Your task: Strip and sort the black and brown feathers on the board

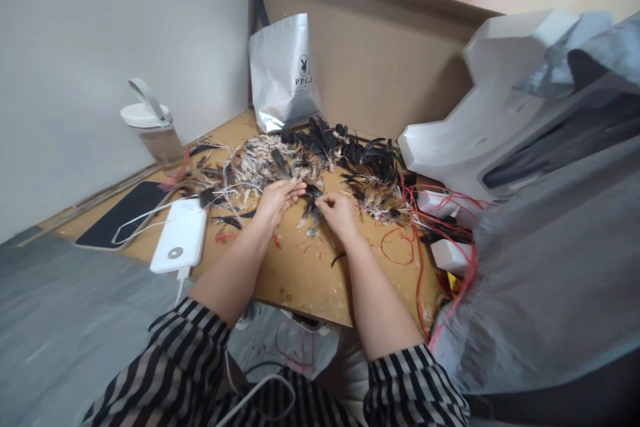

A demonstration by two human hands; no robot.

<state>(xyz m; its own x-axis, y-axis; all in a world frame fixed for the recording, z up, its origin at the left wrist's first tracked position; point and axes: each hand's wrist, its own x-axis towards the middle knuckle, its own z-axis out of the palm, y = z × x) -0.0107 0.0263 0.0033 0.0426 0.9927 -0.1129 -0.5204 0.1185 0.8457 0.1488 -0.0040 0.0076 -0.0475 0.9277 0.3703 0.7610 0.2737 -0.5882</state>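
Note:
Both of my hands rest on a brown board (300,273) strewn with feathers. My left hand (278,199) is closed, its fingertips pinching dark feathers (313,203) at the board's middle. My right hand (339,210) is closed too, with thumb and fingers pinched on the same small bunch from the right. Behind them lies a pale speckled feather pile (255,163). A black feather pile (345,147) lies further back, and a brown-tipped bunch (383,203) to the right.
A white power bank (181,235) with a cable and a black tablet (123,213) lie at the left. A lidded jar (153,127) and a silver bag (285,73) stand behind. Red threads (425,227) and white foam pieces (480,127) are at the right, beside grey cloth (550,267).

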